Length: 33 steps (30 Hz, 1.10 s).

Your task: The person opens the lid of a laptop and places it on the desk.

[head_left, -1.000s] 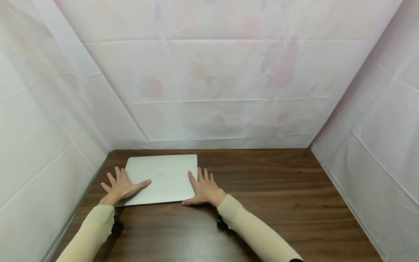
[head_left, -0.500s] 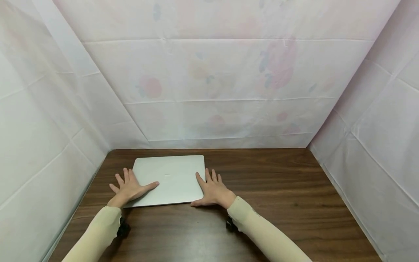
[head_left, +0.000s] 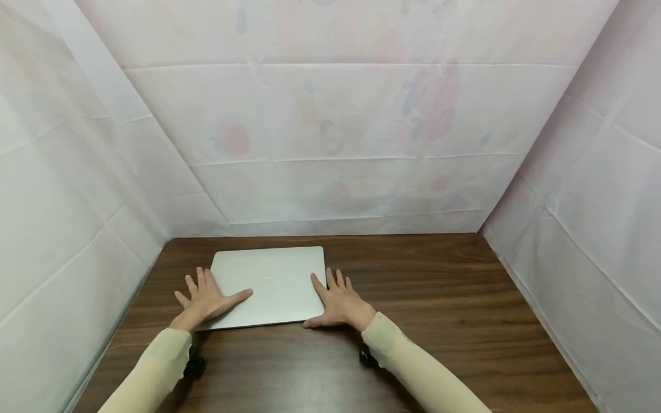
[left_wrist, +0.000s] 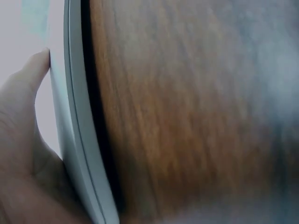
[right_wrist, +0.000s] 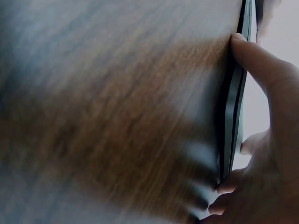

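Observation:
A closed silver laptop (head_left: 273, 281) lies flat toward the left back of the table. My left hand (head_left: 206, 301) is spread over its left edge, the thumb stretched across the lid and the other fingers fanned out past the side. At the front right corner is my right hand (head_left: 338, 304), fingers spread too. Its index finger lies on the lid, the remaining fingers reach beyond the right edge, and its thumb (right_wrist: 257, 58) touches the front edge. From the left wrist, the laptop's thin front edge (left_wrist: 84, 140) shows beside the left thumb (left_wrist: 37, 67).
The brown wood-grain table (head_left: 423, 304) extends to the right and in front of the laptop. Pale printed cloth (head_left: 330, 126) hangs along its back, with more white cloth at both sides. Dark wrist devices sit under both sleeves.
The laptop has slid to the right along the table, both hands moving with it. Over the last half second it has hardly shifted, and the hands keep the same spread pose.

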### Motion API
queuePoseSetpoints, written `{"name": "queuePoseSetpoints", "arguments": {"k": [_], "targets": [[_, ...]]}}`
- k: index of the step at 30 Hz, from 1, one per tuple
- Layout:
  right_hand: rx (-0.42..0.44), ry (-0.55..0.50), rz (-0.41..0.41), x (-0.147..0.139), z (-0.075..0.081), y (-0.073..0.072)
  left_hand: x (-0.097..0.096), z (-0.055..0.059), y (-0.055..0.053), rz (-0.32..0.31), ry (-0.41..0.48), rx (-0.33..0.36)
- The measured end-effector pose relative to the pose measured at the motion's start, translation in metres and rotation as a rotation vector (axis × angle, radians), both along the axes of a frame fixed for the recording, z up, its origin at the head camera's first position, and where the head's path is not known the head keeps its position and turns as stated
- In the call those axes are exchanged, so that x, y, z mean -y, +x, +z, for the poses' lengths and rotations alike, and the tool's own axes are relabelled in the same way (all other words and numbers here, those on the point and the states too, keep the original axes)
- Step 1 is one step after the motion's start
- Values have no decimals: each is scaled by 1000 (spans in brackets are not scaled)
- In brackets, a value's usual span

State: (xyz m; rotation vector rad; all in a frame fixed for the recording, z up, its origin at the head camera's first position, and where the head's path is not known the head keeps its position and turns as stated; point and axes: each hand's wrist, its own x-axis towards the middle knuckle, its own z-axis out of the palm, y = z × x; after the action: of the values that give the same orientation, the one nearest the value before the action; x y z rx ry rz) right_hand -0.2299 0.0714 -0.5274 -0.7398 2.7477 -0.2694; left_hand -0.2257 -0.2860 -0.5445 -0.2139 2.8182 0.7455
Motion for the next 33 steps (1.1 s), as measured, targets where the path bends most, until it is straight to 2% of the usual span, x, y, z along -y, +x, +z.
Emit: {"name": "queuePoseSetpoints", "arguments": {"k": [6,13,22,33], "targets": [[-9,8,-5,2,-1,2,19,3,5,-94,0,-29],[-36,11,-28,8,-4,4,40,1,6,-169,-101,-80],[-80,13,-44,11,-8,4,49,0,4,-189,-137,-91],[-86,25,-50,8,-8,2,47,-5,3,-175,-134,-99]]}}
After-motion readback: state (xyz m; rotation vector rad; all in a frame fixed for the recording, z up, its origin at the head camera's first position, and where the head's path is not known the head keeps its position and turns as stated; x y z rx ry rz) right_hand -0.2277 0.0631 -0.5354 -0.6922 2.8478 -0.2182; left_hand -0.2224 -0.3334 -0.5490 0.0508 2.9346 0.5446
